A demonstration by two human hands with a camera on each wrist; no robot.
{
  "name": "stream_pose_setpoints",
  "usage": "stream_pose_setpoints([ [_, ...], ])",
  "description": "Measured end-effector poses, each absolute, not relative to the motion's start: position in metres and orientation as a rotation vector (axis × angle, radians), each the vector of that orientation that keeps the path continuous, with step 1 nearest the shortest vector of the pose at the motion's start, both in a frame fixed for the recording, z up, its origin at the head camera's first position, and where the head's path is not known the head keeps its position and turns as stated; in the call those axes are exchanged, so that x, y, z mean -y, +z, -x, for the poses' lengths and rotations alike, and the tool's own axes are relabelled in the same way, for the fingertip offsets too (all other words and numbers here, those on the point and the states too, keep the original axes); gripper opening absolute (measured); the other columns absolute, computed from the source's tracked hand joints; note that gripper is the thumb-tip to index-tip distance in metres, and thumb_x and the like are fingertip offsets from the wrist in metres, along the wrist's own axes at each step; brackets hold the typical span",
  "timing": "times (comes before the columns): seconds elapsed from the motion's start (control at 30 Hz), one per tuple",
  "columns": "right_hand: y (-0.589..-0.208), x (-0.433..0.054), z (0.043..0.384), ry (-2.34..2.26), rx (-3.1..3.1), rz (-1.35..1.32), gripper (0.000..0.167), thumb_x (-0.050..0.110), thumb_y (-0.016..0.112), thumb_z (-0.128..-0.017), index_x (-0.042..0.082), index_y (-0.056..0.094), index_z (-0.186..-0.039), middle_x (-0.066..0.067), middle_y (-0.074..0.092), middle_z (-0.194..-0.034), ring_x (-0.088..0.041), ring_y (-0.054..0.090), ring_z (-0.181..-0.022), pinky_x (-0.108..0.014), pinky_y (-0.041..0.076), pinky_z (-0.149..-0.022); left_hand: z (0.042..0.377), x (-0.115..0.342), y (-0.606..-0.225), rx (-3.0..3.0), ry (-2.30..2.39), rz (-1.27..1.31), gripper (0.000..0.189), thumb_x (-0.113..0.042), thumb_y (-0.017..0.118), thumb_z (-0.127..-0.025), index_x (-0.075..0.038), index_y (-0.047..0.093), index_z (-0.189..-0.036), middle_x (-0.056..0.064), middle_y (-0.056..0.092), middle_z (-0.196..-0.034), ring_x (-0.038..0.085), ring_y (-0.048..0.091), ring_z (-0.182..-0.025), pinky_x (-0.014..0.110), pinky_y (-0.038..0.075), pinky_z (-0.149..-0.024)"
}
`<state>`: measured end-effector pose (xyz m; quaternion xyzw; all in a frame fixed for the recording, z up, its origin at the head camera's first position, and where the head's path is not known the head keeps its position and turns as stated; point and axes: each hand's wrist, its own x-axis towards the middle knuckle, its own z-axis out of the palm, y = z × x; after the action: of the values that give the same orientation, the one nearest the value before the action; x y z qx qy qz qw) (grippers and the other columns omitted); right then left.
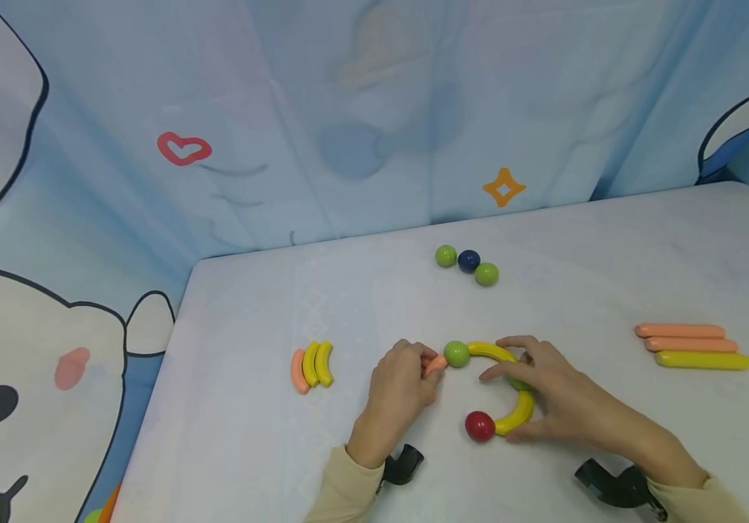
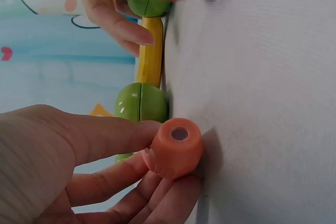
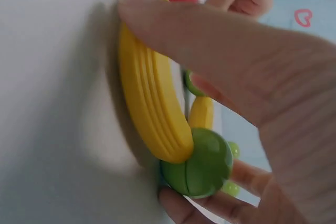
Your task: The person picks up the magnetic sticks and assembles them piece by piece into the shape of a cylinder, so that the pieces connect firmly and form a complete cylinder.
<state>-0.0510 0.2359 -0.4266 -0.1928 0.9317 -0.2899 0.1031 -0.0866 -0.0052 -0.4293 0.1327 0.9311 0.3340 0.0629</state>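
My left hand (image 1: 399, 381) pinches a short curved orange rod (image 2: 176, 150), a grey disc set in its near end. The rod's far end meets a green ball (image 1: 456, 354). From that ball a chain curves round: a yellow curved rod (image 1: 487, 350), a second green ball (image 3: 202, 166), another yellow curved rod (image 1: 518, 414) and a red ball (image 1: 480, 426). Around the right side of the chain, my right hand (image 1: 564, 392) holds the lower yellow rod and second green ball between thumb and fingers. Its thumb lies over the rod's end near the red ball.
Left on the white table (image 1: 237, 436) lie an orange curved rod (image 1: 298, 372) and two yellow ones (image 1: 323, 363). Farther back sit two green balls (image 1: 487, 274) and a dark blue ball (image 1: 468, 261). Straight orange rods (image 1: 680, 331) and a yellow one (image 1: 704, 360) lie right.
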Motion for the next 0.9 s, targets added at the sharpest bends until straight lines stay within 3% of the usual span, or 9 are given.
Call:
stream_pose_setpoints([
  [0.23, -0.429, -0.217, 0.044, -0.802, -2.862, 0.461, 0.057, 0.046, 0.098, -0.067, 0.029, 0.074, -0.115, -0.021, 0.048, -0.146, -0.044, 0.047, -0.124, -0.065, 0.055, -0.090, 0.085, 0.003, -0.433, -2.888, 1.009, -0.425, 0.015, -0.010, 0.082, -0.091, -0.001, 0.077, -0.102, 0.000, 0.058, -0.082, 0.011, 0.054, -0.072, 0.019, 0.044, -0.062],
  [0.67, -0.431, -0.202, 0.041, -0.702, -2.946, 0.394, 0.060, 0.045, 0.099, -0.066, 0.022, 0.073, -0.114, -0.025, 0.046, -0.143, -0.041, 0.050, -0.111, -0.052, 0.055, -0.081, 0.087, 0.002, -0.434, -2.833, 1.133, -0.392, 0.016, -0.012, 0.083, -0.091, -0.001, 0.075, -0.100, -0.001, 0.059, -0.081, 0.009, 0.054, -0.075, 0.019, 0.045, -0.066],
  [0.9, -0.428, -0.199, 0.039, -0.717, -2.990, 0.403, 0.059, 0.041, 0.099, -0.067, 0.020, 0.072, -0.115, -0.025, 0.046, -0.145, -0.045, 0.044, -0.121, -0.063, 0.043, -0.093, 0.092, 0.009, -0.435, -2.656, 1.293, -0.349, 0.017, -0.012, 0.082, -0.092, -0.001, 0.075, -0.103, -0.003, 0.060, -0.082, 0.003, 0.052, -0.072, 0.016, 0.046, -0.066],
])
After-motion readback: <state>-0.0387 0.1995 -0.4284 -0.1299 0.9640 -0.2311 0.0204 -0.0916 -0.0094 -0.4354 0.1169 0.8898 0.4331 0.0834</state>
